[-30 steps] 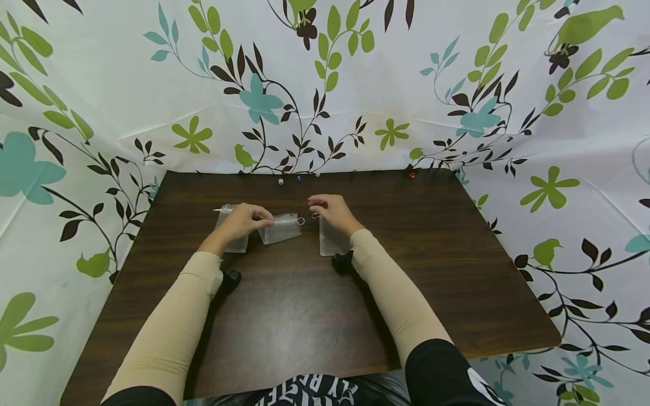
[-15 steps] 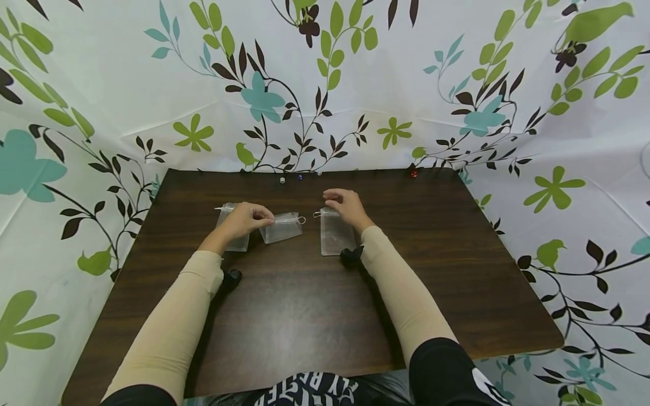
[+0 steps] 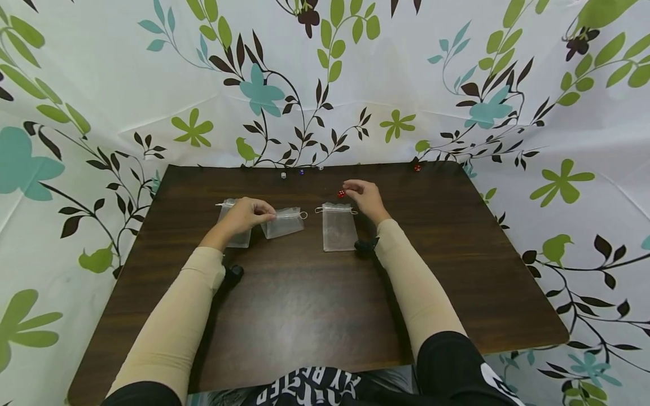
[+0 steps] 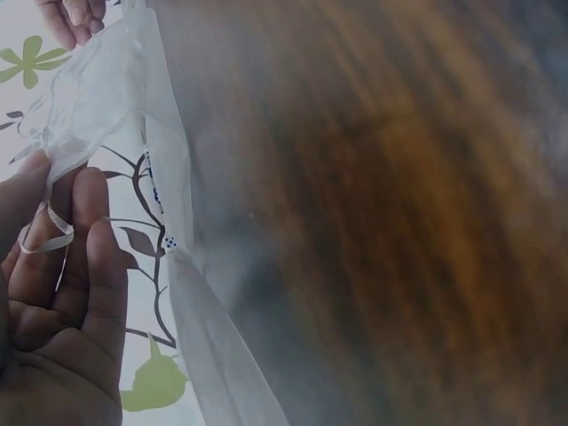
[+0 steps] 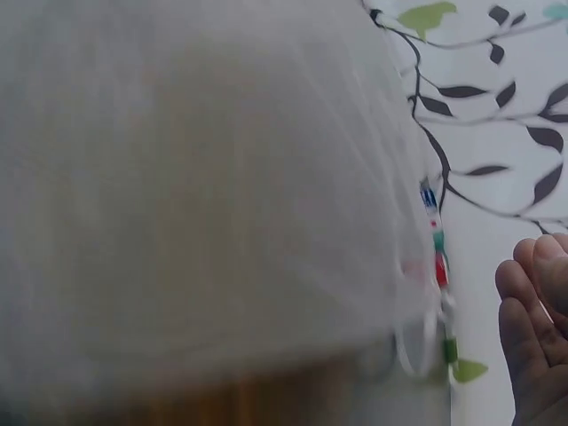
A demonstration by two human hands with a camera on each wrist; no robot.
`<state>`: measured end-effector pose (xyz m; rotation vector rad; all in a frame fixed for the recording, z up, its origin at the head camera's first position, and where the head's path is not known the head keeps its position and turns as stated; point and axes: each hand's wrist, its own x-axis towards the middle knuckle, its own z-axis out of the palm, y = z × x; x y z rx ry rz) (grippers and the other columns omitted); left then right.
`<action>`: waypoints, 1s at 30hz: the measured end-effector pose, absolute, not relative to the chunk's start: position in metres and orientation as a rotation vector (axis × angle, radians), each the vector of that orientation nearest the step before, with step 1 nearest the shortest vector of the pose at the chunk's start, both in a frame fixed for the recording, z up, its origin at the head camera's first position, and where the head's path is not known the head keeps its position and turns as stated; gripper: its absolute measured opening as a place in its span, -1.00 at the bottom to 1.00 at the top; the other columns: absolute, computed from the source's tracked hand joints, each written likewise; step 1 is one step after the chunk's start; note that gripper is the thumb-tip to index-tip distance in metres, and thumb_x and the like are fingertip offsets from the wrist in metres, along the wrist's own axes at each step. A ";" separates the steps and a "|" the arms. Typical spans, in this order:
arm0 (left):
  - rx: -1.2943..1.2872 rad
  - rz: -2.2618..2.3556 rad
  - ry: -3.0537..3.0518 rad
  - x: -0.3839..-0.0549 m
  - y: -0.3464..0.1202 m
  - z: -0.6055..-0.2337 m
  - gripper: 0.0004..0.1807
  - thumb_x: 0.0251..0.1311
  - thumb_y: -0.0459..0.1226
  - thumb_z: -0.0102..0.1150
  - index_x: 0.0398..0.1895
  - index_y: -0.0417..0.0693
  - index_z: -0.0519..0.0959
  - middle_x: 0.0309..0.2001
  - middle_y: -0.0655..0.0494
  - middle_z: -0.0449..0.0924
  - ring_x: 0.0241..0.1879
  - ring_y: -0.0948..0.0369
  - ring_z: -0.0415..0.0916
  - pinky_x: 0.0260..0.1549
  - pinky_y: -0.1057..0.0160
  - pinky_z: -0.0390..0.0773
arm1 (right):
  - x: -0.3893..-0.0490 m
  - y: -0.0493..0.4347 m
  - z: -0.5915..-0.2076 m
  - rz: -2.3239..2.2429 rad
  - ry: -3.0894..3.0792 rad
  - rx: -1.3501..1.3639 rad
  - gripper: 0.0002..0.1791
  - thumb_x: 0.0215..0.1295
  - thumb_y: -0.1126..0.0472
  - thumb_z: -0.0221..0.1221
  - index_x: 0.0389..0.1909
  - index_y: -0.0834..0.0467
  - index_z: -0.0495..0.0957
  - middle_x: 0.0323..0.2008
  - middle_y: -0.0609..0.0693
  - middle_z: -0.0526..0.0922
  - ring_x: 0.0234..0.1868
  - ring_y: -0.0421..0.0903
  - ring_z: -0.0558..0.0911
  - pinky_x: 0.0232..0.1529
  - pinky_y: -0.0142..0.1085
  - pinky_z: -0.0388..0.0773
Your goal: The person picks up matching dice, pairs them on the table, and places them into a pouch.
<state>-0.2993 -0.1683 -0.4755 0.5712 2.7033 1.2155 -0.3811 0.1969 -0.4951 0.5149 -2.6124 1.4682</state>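
Counting three sheer pouches and five small dice-like pieces on the dark surface (image 3: 294, 316).

Pouches are sitting in a row, nearer the far edge than the near one. Left pouch (image 3: 238, 239) is lying partly hidden under the left hand (image 3: 244, 217). Middle pouch (image 3: 282, 224) is sitting just right of it, tilting a bit, one drawstring loop sticking out toward the right edge. Right pouch (image 3: 339, 228) is lying flat, about midway between left and right edges, a loop showing at each top corner.

Left fingers: thumb and index are pinching the middle pouch by its upper left part; the others are curling loosely.

Right hand (image 3: 368, 198): fingers are staying close together, slightly bent, gripping nothing visible. Near red die (image 3: 341, 193) is sitting just beside the tips (touching or not, can't tell), beyond the right pouch toward the far edge.

Along the far edge: white die (image 3: 283, 175), blue die (image 3: 302, 172) and pale piece (image 3: 320, 167) are lining up; far red die (image 3: 417, 168) is sitting near the far right corner.
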 end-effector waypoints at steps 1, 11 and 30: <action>0.570 1.215 2.706 -0.299 -0.169 -0.476 -0.82 0.35 -0.19 0.33 -0.17 -0.10 0.74 -0.21 0.04 0.76 -0.17 0.09 0.62 -0.16 0.07 0.53 | -0.382 0.199 -0.495 1.467 -2.610 0.506 -0.67 0.40 0.39 0.24 0.14 0.37 0.60 -0.01 0.20 0.72 0.01 0.09 0.67 0.07 -0.05 0.56; 0.585 1.237 2.683 -0.302 -0.165 -0.473 -0.82 0.33 -0.18 0.34 -0.15 -0.09 0.75 -0.18 0.05 0.77 -0.17 0.10 0.63 -0.14 0.06 0.55 | -0.390 0.239 -0.493 1.464 -2.578 0.396 -0.69 0.41 0.36 0.23 0.13 0.32 0.63 0.01 0.21 0.71 0.06 0.07 0.66 0.11 -0.13 0.56; 0.589 1.253 2.686 -0.300 -0.168 -0.475 -0.84 0.33 -0.21 0.34 -0.18 -0.10 0.75 -0.22 0.08 0.77 -0.23 0.17 0.60 -0.19 0.14 0.52 | -0.411 0.282 -0.483 1.608 -2.501 0.197 -0.63 0.41 0.33 0.25 0.19 0.35 0.58 0.11 0.29 0.65 0.05 -0.07 0.64 0.08 -0.32 0.53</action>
